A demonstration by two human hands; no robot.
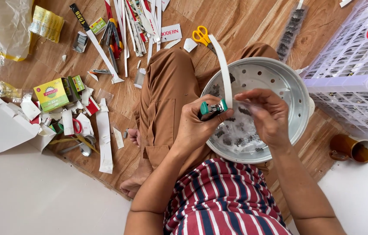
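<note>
Here, at far left, torn white card pieces (1, 126) and a small green-and-yellow box (51, 94) lie on the wood floor (236, 21), with red-handled scissors (76, 126) among paper scraps; they sit within arm's reach of the seated person. Further right, cut paper strips (125, 26) fan out near yellow-handled scissors (201, 35).

The left hand (195, 128) is closed around a small green-handled stapler (213, 109), thumb on top, so that its mouth faces the white paper strip (225, 72). The strip rises upright from the stapler and curves back away from the person.

The right hand (269, 117) is partly curled, fingertips pinching what appears to be a clear plastic packet against the strip's lower end, holding it for the stapler.

Both hands work directly above a perforated metal bowl (288, 80) resting in the lap; small dark items lie in it. At right stand a white plastic crate (353, 78) and a brown mug (351, 149).
</note>
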